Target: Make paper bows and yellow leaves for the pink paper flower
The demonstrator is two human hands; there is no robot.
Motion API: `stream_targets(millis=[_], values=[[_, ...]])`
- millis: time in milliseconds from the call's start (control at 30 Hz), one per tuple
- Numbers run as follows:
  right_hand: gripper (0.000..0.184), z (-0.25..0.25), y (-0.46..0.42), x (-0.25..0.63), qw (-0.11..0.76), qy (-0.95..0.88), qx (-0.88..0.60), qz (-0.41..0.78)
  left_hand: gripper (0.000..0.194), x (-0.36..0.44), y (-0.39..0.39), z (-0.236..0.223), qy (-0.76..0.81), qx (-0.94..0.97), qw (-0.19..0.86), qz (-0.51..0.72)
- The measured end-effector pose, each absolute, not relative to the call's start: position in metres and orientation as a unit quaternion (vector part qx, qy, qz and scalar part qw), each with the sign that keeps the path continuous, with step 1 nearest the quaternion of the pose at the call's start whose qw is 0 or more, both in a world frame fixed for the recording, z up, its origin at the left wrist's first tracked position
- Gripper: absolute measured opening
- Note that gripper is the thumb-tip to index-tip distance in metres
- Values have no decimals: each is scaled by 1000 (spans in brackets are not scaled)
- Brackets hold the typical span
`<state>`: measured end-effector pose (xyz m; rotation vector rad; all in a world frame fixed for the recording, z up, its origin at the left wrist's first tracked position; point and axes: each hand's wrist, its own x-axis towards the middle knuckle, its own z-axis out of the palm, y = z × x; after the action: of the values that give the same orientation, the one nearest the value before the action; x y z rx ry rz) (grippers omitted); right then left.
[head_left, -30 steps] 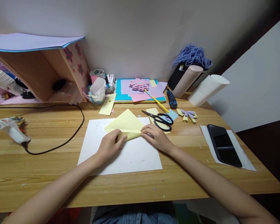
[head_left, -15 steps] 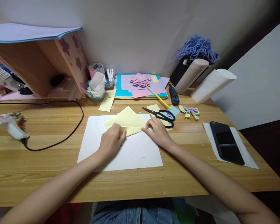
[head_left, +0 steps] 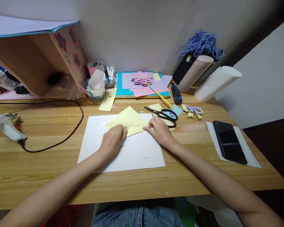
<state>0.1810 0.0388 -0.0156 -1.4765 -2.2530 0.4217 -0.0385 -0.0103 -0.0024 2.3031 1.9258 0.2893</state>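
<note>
A folded pale yellow paper (head_left: 129, 119) lies on a white sheet (head_left: 137, 154) in the middle of the wooden desk. My left hand (head_left: 112, 141) rests on the yellow paper's near left edge, fingers curled and pressing down on the fold. My right hand (head_left: 159, 131) presses the paper's right corner with fingers together. Black scissors (head_left: 164, 115) lie just beyond my right hand.
A glue gun (head_left: 6, 126) with a black cord (head_left: 68, 132) lies at the left. A phone (head_left: 229, 142) rests on white paper at the right. Coloured paper stack (head_left: 142, 85), a yellow pencil (head_left: 161, 99), a paper bow (head_left: 192, 111), a cutter (head_left: 176, 94) and a cup of scraps (head_left: 96, 86) line the back.
Both hands have stayed on the yellow paper, shifting slightly along its near fold. The view has tilted down a little.
</note>
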Motion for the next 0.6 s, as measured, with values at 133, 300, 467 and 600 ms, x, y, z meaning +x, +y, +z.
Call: stream_targets(millis=[133, 300, 467, 600], values=[[24, -16, 39, 180, 199, -812, -533, 132, 21, -39, -10, -4, 635, 765, 57, 91], [27, -14, 42, 178, 175, -820, -534, 109, 21, -38, -9, -5, 639, 762, 47, 88], [28, -10, 44, 179, 163, -813, -543, 130, 21, -38, -9, -5, 645, 759, 43, 84], [26, -11, 44, 182, 178, -806, -545, 145, 22, -38, -11, -4, 648, 755, 52, 82]])
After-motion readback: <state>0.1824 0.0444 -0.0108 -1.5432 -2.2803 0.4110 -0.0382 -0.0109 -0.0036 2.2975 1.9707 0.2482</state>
